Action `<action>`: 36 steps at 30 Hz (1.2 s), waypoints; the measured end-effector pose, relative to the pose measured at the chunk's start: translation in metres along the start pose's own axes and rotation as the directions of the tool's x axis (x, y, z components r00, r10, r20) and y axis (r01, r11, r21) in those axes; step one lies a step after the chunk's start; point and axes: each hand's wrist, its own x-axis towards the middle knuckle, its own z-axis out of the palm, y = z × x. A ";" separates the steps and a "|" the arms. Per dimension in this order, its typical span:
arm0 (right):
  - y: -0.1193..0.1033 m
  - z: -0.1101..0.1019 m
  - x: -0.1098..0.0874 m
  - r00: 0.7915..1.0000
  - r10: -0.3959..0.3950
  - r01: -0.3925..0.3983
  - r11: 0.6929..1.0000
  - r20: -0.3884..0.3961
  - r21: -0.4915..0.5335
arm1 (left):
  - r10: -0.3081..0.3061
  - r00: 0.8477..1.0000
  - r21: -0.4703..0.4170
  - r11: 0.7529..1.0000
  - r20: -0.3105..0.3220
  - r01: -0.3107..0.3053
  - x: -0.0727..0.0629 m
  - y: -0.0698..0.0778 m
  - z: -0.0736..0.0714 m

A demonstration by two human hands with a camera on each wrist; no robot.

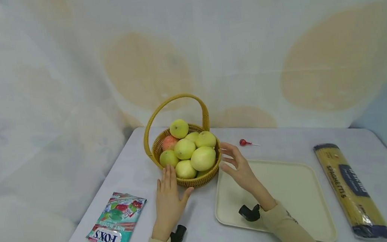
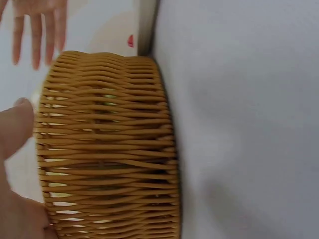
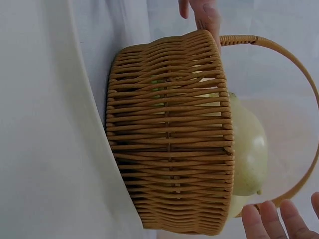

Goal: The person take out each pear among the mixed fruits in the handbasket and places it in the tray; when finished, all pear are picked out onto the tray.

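A woven wicker basket [image 1: 197, 182] with a tall arched handle stands at the back of the table, heaped with several yellow-green fruits [image 1: 203, 159] and one red fruit [image 1: 170, 142]. Beside its front left rim is my left hand [image 1: 170, 201], fingers straight and thumb spread. At the right rim my right hand [image 1: 242, 170] has its fingers apart and slightly bent, pinching nothing. The left wrist view shows the basket wall [image 2: 109, 149] close up beside the left thumb. In the right wrist view, the right fingertips [image 3: 269, 219] appear near the rim; contact cannot be told.
A cream tray [image 1: 286, 189] lies on the right, partly under my right forearm, its corner close to the basket. Behind it is a red lollipop [image 1: 243, 142]. A spaghetti pack [image 1: 348, 189] lies far right, and a green Fox's candy bag [image 1: 117, 222] lies left.
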 end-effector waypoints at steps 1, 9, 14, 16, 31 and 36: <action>0.001 0.003 0.002 1.000 0.007 -0.007 1.000 0.000 0.009 | -0.015 1.000 -0.007 1.000 0.015 0.015 -0.002 0.000 -0.001; 0.009 0.012 0.011 0.997 0.076 -0.075 0.997 -0.033 0.030 | -0.055 0.996 -0.098 0.993 0.074 0.062 -0.002 0.006 -0.003; 0.013 0.016 0.017 0.996 0.086 -0.085 0.996 -0.031 0.012 | -0.057 0.996 -0.104 0.993 0.071 0.064 -0.001 0.007 -0.002; 0.015 0.019 0.020 0.996 0.089 -0.089 0.996 -0.019 0.002 | -0.060 0.996 -0.104 0.992 0.060 0.066 -0.001 0.007 -0.002; 0.014 0.046 0.045 0.996 0.063 -0.055 0.992 0.065 -0.110 | -0.094 0.996 -0.207 0.974 0.000 0.092 -0.004 -0.001 0.003; 0.012 0.043 0.048 0.992 0.097 -0.075 0.970 0.087 -0.230 | -0.105 0.994 -0.334 0.937 0.001 0.099 -0.002 -0.003 0.006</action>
